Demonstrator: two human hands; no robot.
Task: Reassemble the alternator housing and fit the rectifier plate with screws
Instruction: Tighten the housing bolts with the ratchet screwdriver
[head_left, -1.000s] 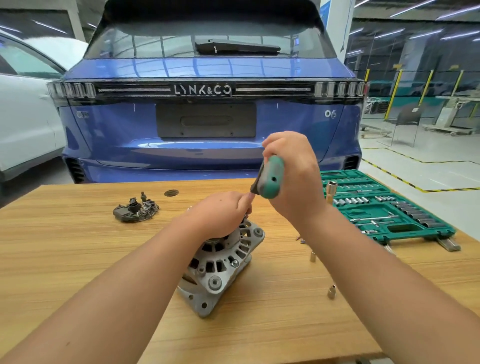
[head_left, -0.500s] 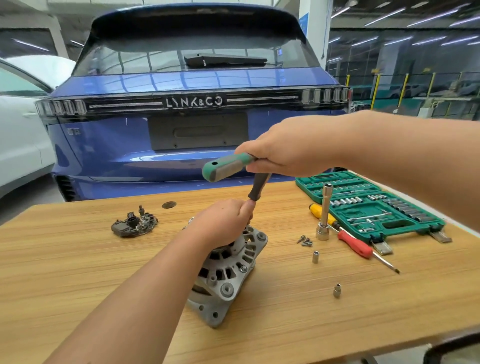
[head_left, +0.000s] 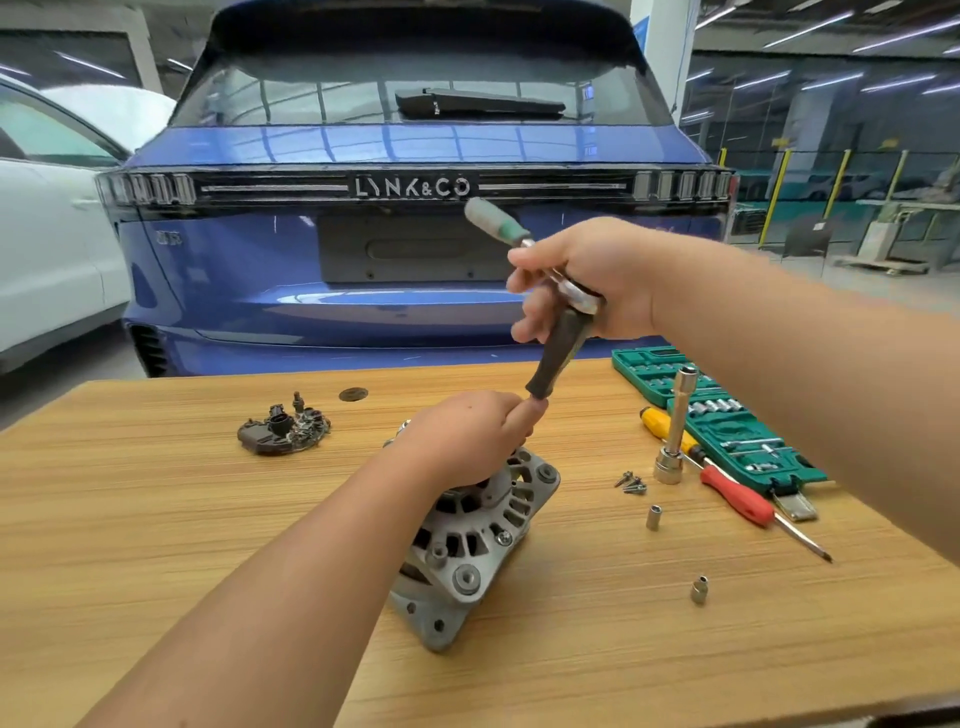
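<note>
The alternator housing (head_left: 470, 540) is found just below the middle of the wooden table (head_left: 156, 519), tilted on its mounting ears. It is covered at its upper end by the left hand (head_left: 467, 439), whose fingers are curled over the top; what they close on cannot be told. A ratchet wrench (head_left: 550, 301) is held above it, toward 1 o'clock, by the right hand (head_left: 587, 280), with the fingers wrapped around the head and the green grip pointing up toward 11 o'clock. The dark lower end of the tool is touched by a left fingertip.

The housing is judged to be heavy, rigid cast metal, unlikely to be harmed by a firm grasp; its smooth ribbed face may slip, so the rim or the lugs are thought the best holds. The rectifier plate (head_left: 283, 428), lying apart at 10 o'clock, is judged light and fragile, with exposed leads, and is best lifted by its edge.

Open room is left at 9 o'clock and at 6 o'clock. At 3 o'clock the way is crowded by loose screws (head_left: 631, 483), small sockets (head_left: 653, 517), an upright extension bar (head_left: 675, 426), a red screwdriver (head_left: 737, 499) and the green socket case (head_left: 737, 431). The near table edge runs along the bottom right.
</note>
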